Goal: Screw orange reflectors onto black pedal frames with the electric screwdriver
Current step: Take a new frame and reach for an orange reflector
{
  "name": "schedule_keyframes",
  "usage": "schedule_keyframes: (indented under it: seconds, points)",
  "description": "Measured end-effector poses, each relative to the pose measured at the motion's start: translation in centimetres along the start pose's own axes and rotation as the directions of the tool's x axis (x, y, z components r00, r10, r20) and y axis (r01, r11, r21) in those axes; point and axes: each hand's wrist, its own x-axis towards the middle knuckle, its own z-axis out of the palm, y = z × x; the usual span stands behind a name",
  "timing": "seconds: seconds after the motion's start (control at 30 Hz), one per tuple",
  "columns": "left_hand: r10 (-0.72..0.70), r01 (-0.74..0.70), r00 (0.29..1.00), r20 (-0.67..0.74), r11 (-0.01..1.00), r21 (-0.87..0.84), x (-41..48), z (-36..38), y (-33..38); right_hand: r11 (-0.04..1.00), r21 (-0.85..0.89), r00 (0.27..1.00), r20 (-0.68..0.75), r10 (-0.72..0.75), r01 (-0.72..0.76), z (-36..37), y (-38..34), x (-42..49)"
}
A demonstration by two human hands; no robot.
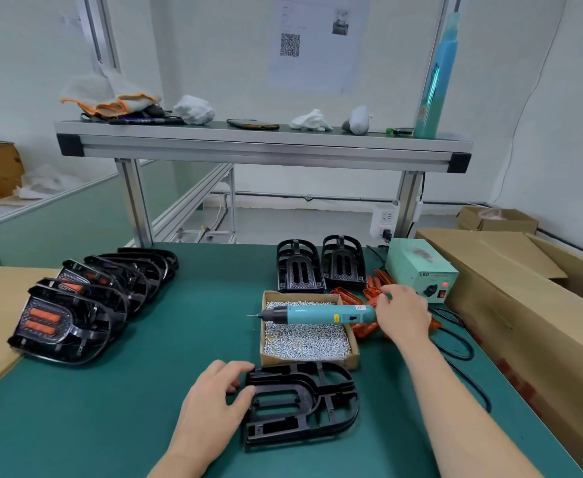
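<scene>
Pins the black openwork plastic pedal frame (300,405) flat on the green table (110,426) with the left hand (210,401), thumb and bent fingers on its nearest rim — light, stiff, likely to skid, so best held there. Sets the right hand (403,315), fingers loosely bent, at the butt of the teal electric screwdriver (317,313) lying over the cardboard box of silver screws (273,361); impossible to tell whether gripping or only touching. Glossy orange plastic reflectors (343,294) just beyond that hand — probably light, slippery, best pinched by the edges.

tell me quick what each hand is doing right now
left hand: gripping the black pedal frame
right hand: at the tail of the electric screwdriver, grip cannot be told
</scene>
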Motion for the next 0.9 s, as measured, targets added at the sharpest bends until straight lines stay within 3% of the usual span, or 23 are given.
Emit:
schedule_keyframes:
  seconds: [0.13, 0.2, 0.37, 0.5, 0.57, 0.73, 0.9]
  points:
    - [-0.002, 0.002, 1.000, -0.007, 1.000, -0.006, 0.1, 0.0, -0.1, 0.986, -0.155, 0.948, 0.301, 0.107, -0.063, 0.1, 0.2, 2.4]
    - [-0.006, 0.006, 1.000, -0.006, 1.000, -0.004, 0.2, 0.1, -0.2, 0.987, -0.148, 0.921, 0.371, 0.120, -0.069, 0.0, 0.2, 2.8]
    - [-0.008, 0.008, 1.000, -0.005, 1.000, 0.003, 0.3, 0.2, -0.5, 0.980, -0.172, 0.905, 0.392, 0.165, -0.104, 0.0, 0.0, 3.5]
    - [-0.012, 0.012, 1.000, -0.006, 1.000, 0.003, 0.3, 0.3, -0.5, 0.984, -0.019, 0.889, 0.425, 0.170, -0.178, 0.2, -0.3, 3.4]
    - [-0.015, 0.015, 1.000, -0.005, 1.000, 0.004, 0.3, 0.3, -0.5, 0.985, -0.125, 0.900, 0.406, 0.158, -0.116, -0.2, -0.6, 3.2]
    - [-0.010, 0.010, 1.000, -0.003, 1.000, 0.017, 0.3, 0.3, -0.5, 0.977, -0.175, 0.933, 0.315, 0.174, -0.123, -0.3, -0.5, 3.1]
    - [-0.007, 0.007, 1.000, -0.001, 1.000, 0.027, 0.4, 0.3, -0.6, 0.982, -0.130, 0.947, 0.274, 0.165, -0.134, 0.1, -0.4, 3.0]
